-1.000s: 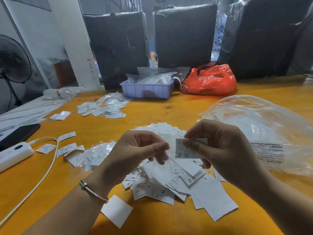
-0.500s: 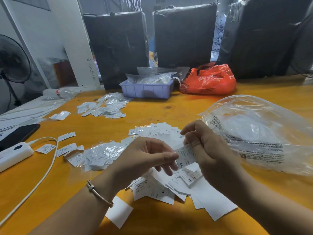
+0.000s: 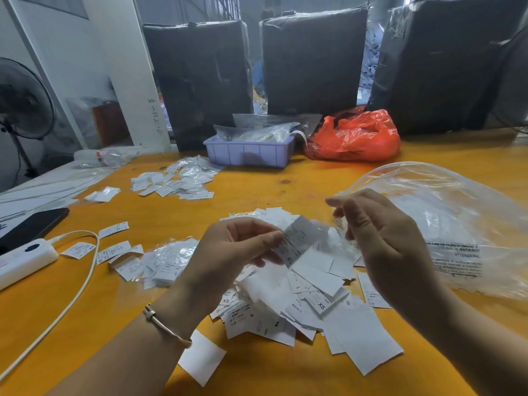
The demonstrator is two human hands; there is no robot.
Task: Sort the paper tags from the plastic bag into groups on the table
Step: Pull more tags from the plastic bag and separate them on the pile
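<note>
Left hand (image 3: 228, 250) pinches one paper tag (image 3: 297, 244) between thumb and fingers, above loose tag pile (image 3: 308, 298) on orange table (image 3: 285, 178). Right hand (image 3: 383, 241) beside tag, fingers relaxed, holding nothing. Clear plastic bag (image 3: 445, 224) lies right of pile. Smaller tag groups (image 3: 174, 181) sit farther left.

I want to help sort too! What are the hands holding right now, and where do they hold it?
The left hand pinches one paper tag by its left edge. The right hand holds nothing.
</note>
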